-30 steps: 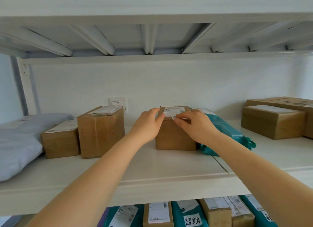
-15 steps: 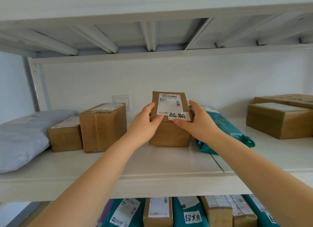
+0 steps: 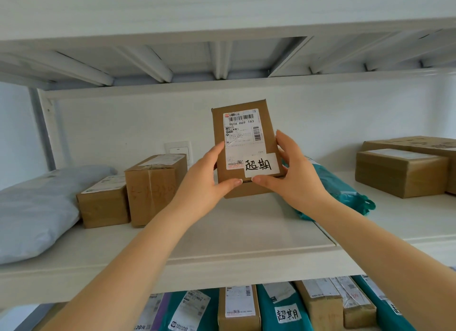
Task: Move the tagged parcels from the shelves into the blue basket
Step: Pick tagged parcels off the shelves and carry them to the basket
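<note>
Cardboard tagged parcel (image 3: 246, 148), tilted up just above the shelf (image 3: 246, 241), is gripped at its sides by left hand (image 3: 209, 180) and right hand (image 3: 293, 175); both should keep even pressure while drawing it clear of the shelf edge

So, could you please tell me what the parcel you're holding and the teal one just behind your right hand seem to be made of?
The held parcel looks like plain brown corrugated cardboard, matte, with crisp folded edges and paper labels stuck on. The teal parcel looks like a thin plastic mailer bag: slightly glossy, wrinkled and slumped, probably polyethylene film.
</note>
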